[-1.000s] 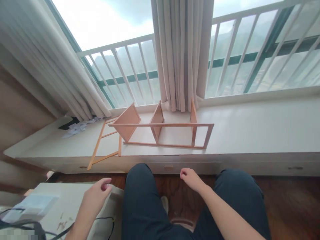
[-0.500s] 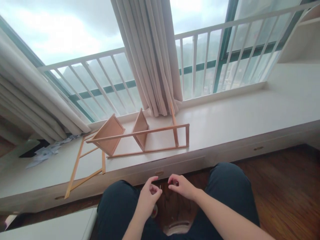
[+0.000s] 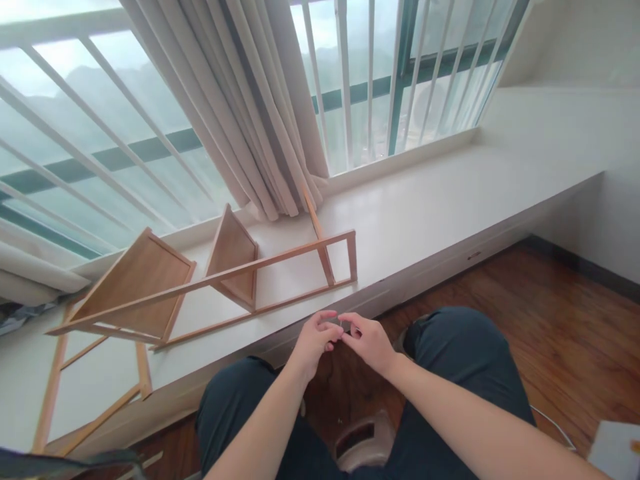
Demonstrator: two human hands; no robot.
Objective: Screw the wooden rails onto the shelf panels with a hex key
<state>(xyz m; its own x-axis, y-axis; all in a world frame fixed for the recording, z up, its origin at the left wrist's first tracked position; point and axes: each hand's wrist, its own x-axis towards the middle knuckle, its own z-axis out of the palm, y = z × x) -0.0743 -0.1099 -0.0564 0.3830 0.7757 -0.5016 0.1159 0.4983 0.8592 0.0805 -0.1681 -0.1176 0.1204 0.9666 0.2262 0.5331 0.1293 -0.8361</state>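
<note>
My left hand [image 3: 316, 341] and my right hand [image 3: 369, 345] meet at the fingertips between my knees. A small thin pin-like piece [image 3: 341, 324] shows between them, too small to name. The left thumb and fingers are pinched at it, and the right thumb and forefinger close on it from the other side. Beyond the hands, a wooden shelf frame [image 3: 280, 259] with slanted panels lies on its side on the white window ledge [image 3: 410, 220]. A separate-looking wooden frame part [image 3: 143, 370] reaches over the ledge's front edge at left; how it joins is unclear.
A grey curtain [image 3: 235, 100] hangs behind the shelf frame, before a railing [image 3: 345, 87] and windows. Below are a wooden floor [image 3: 565, 320] and a pale object with a dark slot [image 3: 370, 443] between my legs. A white cable [image 3: 555, 427] runs at right.
My hands have come together from being apart, and the right fingers now reach the small piece the left hand held. The view has tilted down and turned right.
</note>
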